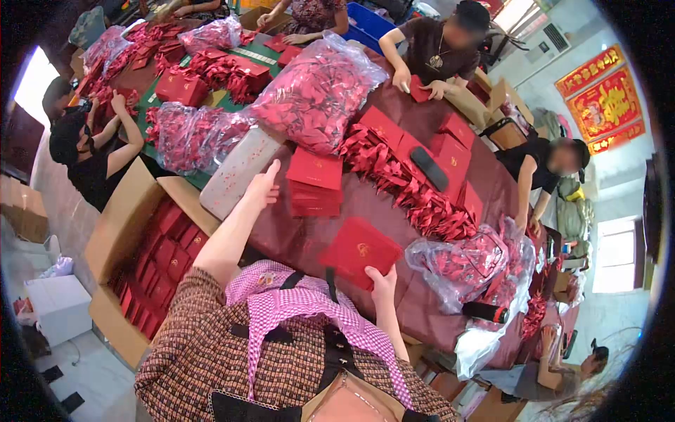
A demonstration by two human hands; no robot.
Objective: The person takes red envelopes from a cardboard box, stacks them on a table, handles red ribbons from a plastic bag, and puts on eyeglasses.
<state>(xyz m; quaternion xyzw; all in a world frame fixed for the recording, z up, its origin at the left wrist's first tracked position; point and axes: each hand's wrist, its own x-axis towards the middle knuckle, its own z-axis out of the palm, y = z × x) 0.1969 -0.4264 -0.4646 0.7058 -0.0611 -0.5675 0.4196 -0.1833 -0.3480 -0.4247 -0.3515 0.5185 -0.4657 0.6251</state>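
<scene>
My right hand [383, 282] is closed on the lower right edge of a flat red packet [360, 252] with a gold emblem, which appears to be one of a small stack. It is held above the table edge in front of my chest. My left hand [264, 186] reaches forward with its fingers apart and nothing in them. Just to its right lies a pile of red packets [314, 184] with gold print. Left of that hand is a pale, red-speckled board or case [235, 176]. Beyond both hands rests a large clear plastic bag [320, 91] full of red ribboned pieces.
A carton [116, 246] of red packets stands to my left. Ribboned red packets [408, 172] line the table, with a dark phone-like object [429, 169] on top. A black bottle [485, 311] lies beside plastic bags [460, 260]. Several people work around the table.
</scene>
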